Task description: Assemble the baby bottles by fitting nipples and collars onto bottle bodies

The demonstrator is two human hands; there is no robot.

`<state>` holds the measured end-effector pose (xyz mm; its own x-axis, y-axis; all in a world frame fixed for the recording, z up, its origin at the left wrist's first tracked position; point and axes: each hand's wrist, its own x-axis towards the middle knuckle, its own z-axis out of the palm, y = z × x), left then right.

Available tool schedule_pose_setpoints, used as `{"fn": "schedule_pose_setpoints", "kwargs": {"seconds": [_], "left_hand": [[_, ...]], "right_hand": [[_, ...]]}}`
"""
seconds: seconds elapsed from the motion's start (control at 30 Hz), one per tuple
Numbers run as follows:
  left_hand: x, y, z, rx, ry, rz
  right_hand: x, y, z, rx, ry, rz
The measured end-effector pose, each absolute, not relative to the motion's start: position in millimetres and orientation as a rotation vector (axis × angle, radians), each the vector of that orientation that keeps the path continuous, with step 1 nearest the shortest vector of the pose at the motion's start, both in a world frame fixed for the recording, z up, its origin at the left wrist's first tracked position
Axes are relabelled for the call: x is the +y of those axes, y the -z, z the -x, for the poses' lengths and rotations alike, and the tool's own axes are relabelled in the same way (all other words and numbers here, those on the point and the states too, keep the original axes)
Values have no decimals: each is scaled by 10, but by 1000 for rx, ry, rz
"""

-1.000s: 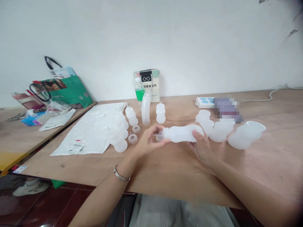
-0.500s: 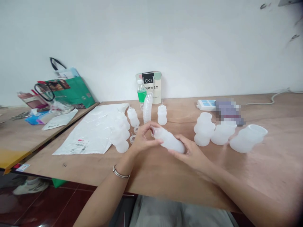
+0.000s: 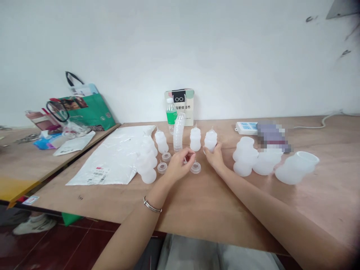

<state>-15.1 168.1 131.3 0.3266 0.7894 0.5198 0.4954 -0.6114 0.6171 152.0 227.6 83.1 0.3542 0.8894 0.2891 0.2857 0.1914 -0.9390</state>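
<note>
My right hand (image 3: 215, 156) is closed round the lower part of a frosted squeeze bottle (image 3: 210, 138), which stands upright with a thin nozzle on top. Just left of it is a matching capped bottle (image 3: 195, 139). My left hand (image 3: 181, 163) has its fingers pinched together beside a clear ring-shaped cap (image 3: 196, 167); whatever may be between the fingertips is hidden. Further left lie more caps (image 3: 162, 167), with another nozzled bottle (image 3: 161, 141) behind them. A tall curved stack of clear caps (image 3: 179, 134) rises behind my left hand.
Several uncapped frosted bottles (image 3: 244, 157) stand on the right, one tilted wide-mouthed bottle (image 3: 295, 168) among them. More bottles (image 3: 146, 165) stand by a white plastic mailer (image 3: 104, 157). At the back are a water bottle (image 3: 171, 117), a paper bag (image 3: 189, 112) and a power strip (image 3: 246, 128).
The bottle held tilted between both hands now stands upright at the back, right of the other capped one, in my right hand. My left hand has let go of it and is near the caps.
</note>
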Motion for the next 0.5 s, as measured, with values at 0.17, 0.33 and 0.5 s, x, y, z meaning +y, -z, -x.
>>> {"fn": "schedule_pose_setpoints", "kwargs": {"seconds": [0.17, 0.33, 0.5], "left_hand": [[1701, -1270, 133, 1135, -1064, -2343], [1685, -1247, 143, 1109, -887, -2453], [1694, -1231, 152, 1098, -760, -2462]], "right_hand": [[2644, -760, -1520, -1180, -578, 1363], [2766, -706, -1539, -1198, -543, 1371], [2681, -667, -1581, -1230, -529, 1367]]}}
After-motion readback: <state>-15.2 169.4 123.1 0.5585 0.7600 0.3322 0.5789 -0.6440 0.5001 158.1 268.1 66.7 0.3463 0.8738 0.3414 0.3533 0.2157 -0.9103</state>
